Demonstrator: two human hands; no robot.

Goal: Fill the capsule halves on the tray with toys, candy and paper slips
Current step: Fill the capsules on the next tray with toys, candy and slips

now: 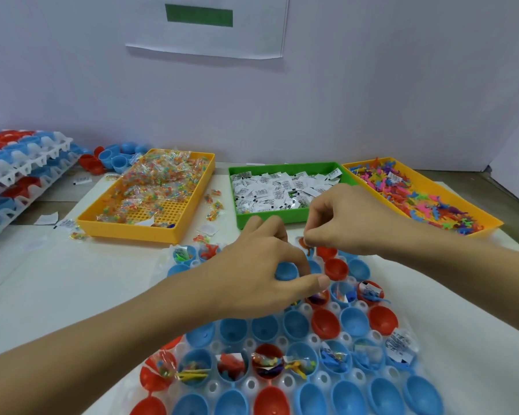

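Over the far rows of the tray (306, 381), the right hand (346, 218) pinches an orange toy (309, 248) ready to drop, while the left hand (261, 274), fingers curled, steadies a blue half (285, 271).

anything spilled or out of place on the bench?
Yes. Several candy packets lie loose on the table between the yellow candy bin and the green slip bin, more at the candy bin's left corner. Stray paper slips lie left of it too.
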